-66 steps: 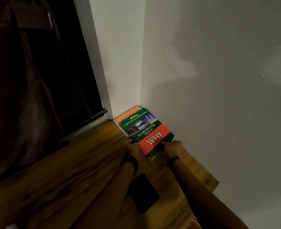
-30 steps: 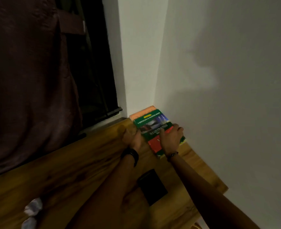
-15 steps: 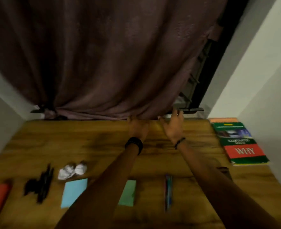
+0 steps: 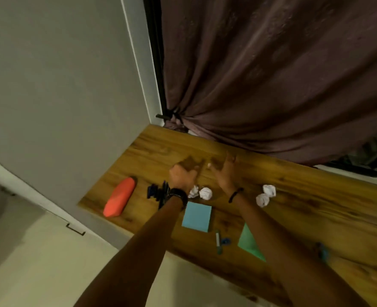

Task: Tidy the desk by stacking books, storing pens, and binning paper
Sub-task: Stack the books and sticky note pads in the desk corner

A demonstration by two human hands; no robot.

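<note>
Both my hands hover empty over the wooden desk (image 4: 316, 209). My left hand (image 4: 182, 177) hangs with loose fingers above a cluster of dark pens (image 4: 157, 192). My right hand (image 4: 226, 172) is spread with straight fingers. An orange-red pencil case (image 4: 120, 200) lies at the desk's left end. Two crumpled paper balls (image 4: 202, 192) sit between my wrists and two more (image 4: 266, 196) to the right. A blue sticky pad (image 4: 197, 216), a green paper (image 4: 249, 243), a green pen (image 4: 218, 241) and another pen (image 4: 322, 253) lie near the front edge. The books are out of view.
A dark curtain (image 4: 271, 74) hangs behind the desk. A grey wall (image 4: 61, 85) bounds the left end. Pale floor (image 4: 50, 262) shows below the front-left edge.
My hands let go of the stacked books at the right corner and swung left across the desk. The view turned left, so the books left the frame and the pens came nearer.
</note>
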